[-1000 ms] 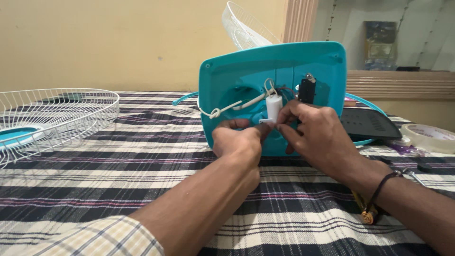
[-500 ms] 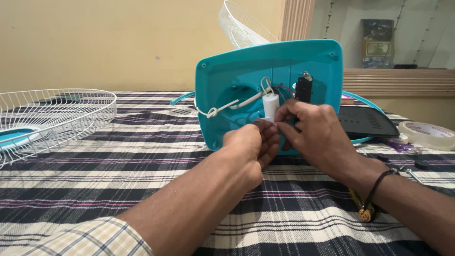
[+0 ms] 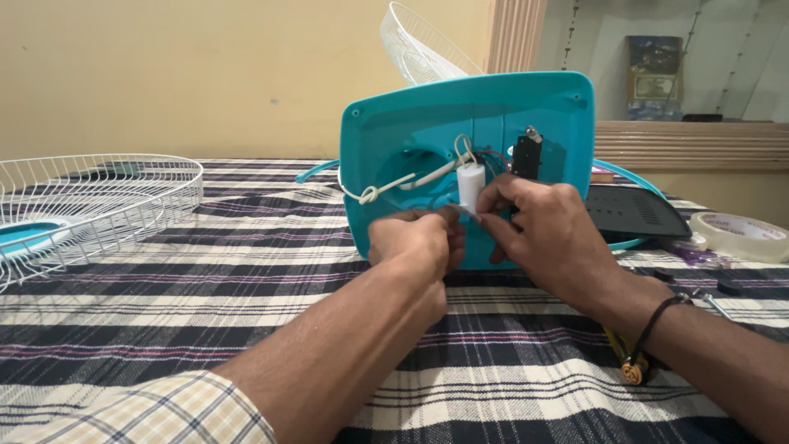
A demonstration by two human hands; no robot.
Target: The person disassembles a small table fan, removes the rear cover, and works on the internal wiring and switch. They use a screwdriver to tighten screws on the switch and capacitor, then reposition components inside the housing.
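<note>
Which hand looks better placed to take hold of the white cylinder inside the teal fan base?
Right, probably. The right hand has fingertips just under the white cylinder; the left hand sits lower, pinching something small.

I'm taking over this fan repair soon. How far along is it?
Done: the white wire guard is off and lies on the cloth; the teal base stands open. In hand: the left hand and right hand pinch wiring under the white capacitor. Left: closing the base and refitting the guard.
</note>
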